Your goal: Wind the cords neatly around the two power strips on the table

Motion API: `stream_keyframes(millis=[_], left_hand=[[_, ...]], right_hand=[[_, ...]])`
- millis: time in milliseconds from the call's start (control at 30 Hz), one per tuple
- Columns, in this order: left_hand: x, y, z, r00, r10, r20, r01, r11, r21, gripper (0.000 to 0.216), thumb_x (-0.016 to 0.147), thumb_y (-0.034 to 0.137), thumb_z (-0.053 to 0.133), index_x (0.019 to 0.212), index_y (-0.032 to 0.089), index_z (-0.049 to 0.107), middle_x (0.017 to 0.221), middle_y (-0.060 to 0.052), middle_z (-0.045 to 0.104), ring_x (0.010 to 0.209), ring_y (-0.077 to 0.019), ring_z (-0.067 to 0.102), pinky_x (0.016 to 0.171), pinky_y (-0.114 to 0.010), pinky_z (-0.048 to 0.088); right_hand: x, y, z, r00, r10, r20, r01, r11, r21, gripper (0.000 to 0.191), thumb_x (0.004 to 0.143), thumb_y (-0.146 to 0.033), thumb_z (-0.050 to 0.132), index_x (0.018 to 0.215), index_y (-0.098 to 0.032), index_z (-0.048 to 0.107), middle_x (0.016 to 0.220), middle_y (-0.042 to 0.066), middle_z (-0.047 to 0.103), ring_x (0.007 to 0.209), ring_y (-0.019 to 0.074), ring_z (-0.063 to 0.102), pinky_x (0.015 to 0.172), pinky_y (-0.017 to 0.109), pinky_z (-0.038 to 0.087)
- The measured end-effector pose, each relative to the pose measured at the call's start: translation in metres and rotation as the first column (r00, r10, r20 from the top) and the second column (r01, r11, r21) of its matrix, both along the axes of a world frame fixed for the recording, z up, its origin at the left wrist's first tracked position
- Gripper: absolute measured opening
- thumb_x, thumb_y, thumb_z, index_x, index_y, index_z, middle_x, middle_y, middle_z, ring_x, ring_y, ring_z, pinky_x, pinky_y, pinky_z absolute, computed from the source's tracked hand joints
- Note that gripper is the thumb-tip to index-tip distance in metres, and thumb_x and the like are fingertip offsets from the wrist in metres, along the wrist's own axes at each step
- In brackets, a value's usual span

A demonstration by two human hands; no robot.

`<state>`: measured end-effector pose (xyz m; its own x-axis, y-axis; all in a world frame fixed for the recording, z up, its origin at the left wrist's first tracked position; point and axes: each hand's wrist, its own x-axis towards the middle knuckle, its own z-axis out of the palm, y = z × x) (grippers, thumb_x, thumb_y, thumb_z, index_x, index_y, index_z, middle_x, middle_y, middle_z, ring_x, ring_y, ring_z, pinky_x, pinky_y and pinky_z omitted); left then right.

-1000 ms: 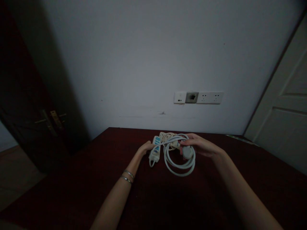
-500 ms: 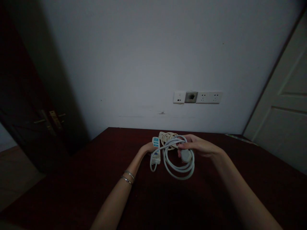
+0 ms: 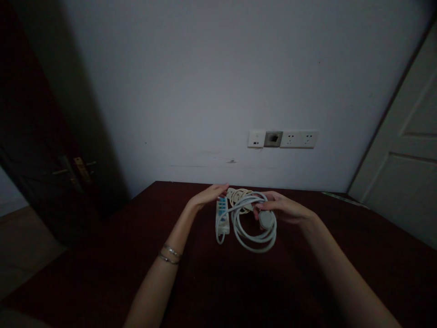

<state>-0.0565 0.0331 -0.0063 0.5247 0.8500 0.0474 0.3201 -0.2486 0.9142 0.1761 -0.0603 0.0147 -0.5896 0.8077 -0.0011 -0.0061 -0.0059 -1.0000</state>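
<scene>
My right hand [image 3: 278, 207] is closed on a loosely coiled white power cord [image 3: 254, 243], with its round plug [image 3: 266, 219] hanging below the thumb. The cord runs left to a white power strip [image 3: 223, 223] with blue sockets, lying lengthwise on the dark red table [image 3: 194, 282]. Over the far end of that strip is my left hand [image 3: 210, 195], fingers stretched out to the right; whether it touches the strip I cannot tell. Just behind the coil lies a cream power strip [image 3: 231, 193] with its own cream cord [image 3: 242, 195], partly covered by the white coil.
A pale wall stands behind the table, with wall sockets [image 3: 298, 139] on the right. A dark door [image 3: 37, 182] with a brass handle is at the left, a pale door [image 3: 413, 168] at the right. A flat strip-like thing [image 3: 344, 199] lies at the table's back right.
My left hand has let go of the white strip's side and risen to its far end, fingers now outstretched. The strip lies flatter. My right hand stays on the cord, almost unmoved.
</scene>
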Motion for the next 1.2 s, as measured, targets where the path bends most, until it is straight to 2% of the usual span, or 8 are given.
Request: stream_keyframes(millis=[67,133,367,600,833,933,1100,1200], left_hand=[[0.001,-0.02,0.009,0.94,-0.299,0.162,0.309,0.95,-0.042,0.052,0.077,0.046,0.058,0.114,0.011,0.056,0.117,-0.015,0.058,0.106,-0.0215,0.053,0.088,-0.031,0.041],[0.005,-0.039,0.007,0.877,-0.424,0.228,0.437,0.899,-0.011,0.069,0.062,0.027,0.076,0.125,0.018,0.048,0.124,-0.011,0.054,0.112,-0.0202,0.051,0.094,-0.03,0.037],[0.03,-0.051,-0.03,0.829,-0.06,0.556,0.295,0.891,-0.344,0.033,0.066,0.013,0.069,0.098,0.007,0.062,0.092,-0.012,0.067,0.078,-0.0161,0.066,0.078,-0.027,0.05],[0.029,-0.044,-0.034,0.813,0.241,0.53,0.153,0.79,-0.593,0.007,0.07,0.005,0.059,0.077,0.004,0.061,0.06,-0.007,0.065,0.053,-0.0144,0.063,0.061,-0.027,0.053],[0.021,-0.034,-0.035,0.868,0.134,0.479,0.208,0.777,-0.594,0.025,0.066,0.005,0.056,0.051,0.016,0.038,0.035,0.009,0.032,0.028,-0.0019,0.03,0.033,-0.014,0.027],[0.022,-0.031,-0.031,0.891,0.115,0.44,0.202,0.768,-0.608,0.025,0.062,0.003,0.054,0.053,0.017,0.035,0.035,0.012,0.025,0.027,-0.0003,0.02,0.03,-0.013,0.017],[0.025,-0.025,-0.027,0.916,0.075,0.395,0.207,0.755,-0.623,0.016,0.06,0.003,0.052,0.056,0.015,0.042,0.035,0.011,0.027,0.028,-0.0004,0.018,0.029,-0.013,0.014],[0.025,-0.021,-0.026,0.927,0.046,0.371,0.217,0.742,-0.635,0.015,0.06,0.003,0.05,0.056,0.015,0.042,0.035,0.011,0.026,0.028,-0.0006,0.018,0.029,-0.014,0.013]], right_hand=[[0.001,0.002,-0.003,0.998,-0.041,-0.042,0.04,0.999,-0.019,0.027,0.07,-0.028,0.067,0.088,-0.011,0.057,0.071,0.006,0.066,0.054,0.0151,0.062,0.053,0.026,0.05],[0.001,0.003,-0.006,0.993,-0.092,-0.08,0.09,0.995,-0.036,0.028,0.069,-0.029,0.068,0.089,-0.011,0.058,0.071,0.006,0.065,0.054,0.016,0.062,0.054,0.028,0.051],[-0.014,0.004,-0.034,0.894,-0.303,-0.33,0.291,0.953,-0.088,0.019,0.066,-0.026,0.071,0.076,-0.011,0.063,0.069,0.005,0.066,0.057,0.0159,0.062,0.06,0.03,0.052],[-0.052,0.001,-0.078,0.614,-0.53,-0.585,0.489,0.837,-0.245,0.023,0.062,-0.028,0.076,0.077,-0.014,0.066,0.074,0.006,0.068,0.074,0.02,0.064,0.077,0.035,0.05],[-0.073,-0.011,-0.108,0.546,-0.643,-0.537,0.575,0.754,-0.318,0.034,0.057,-0.029,0.079,0.086,-0.018,0.064,0.082,0.002,0.067,0.074,0.0159,0.062,0.072,0.03,0.05],[-0.073,-0.012,-0.115,0.572,-0.71,-0.411,0.688,0.688,-0.231,0.037,0.054,-0.034,0.079,0.081,-0.016,0.061,0.074,0.002,0.065,0.067,0.0152,0.059,0.065,0.03,0.049],[-0.064,-0.009,-0.117,0.58,-0.768,-0.27,0.814,0.559,0.158,0.037,0.054,-0.04,0.077,0.07,-0.014,0.057,0.065,0.002,0.06,0.061,0.0145,0.054,0.06,0.028,0.045],[-0.06,-0.009,-0.114,0.603,-0.776,-0.185,0.795,0.567,0.214,0.036,0.054,-0.042,0.076,0.064,-0.016,0.053,0.058,0.0,0.056,0.054,0.0141,0.05,0.054,0.028,0.042]])
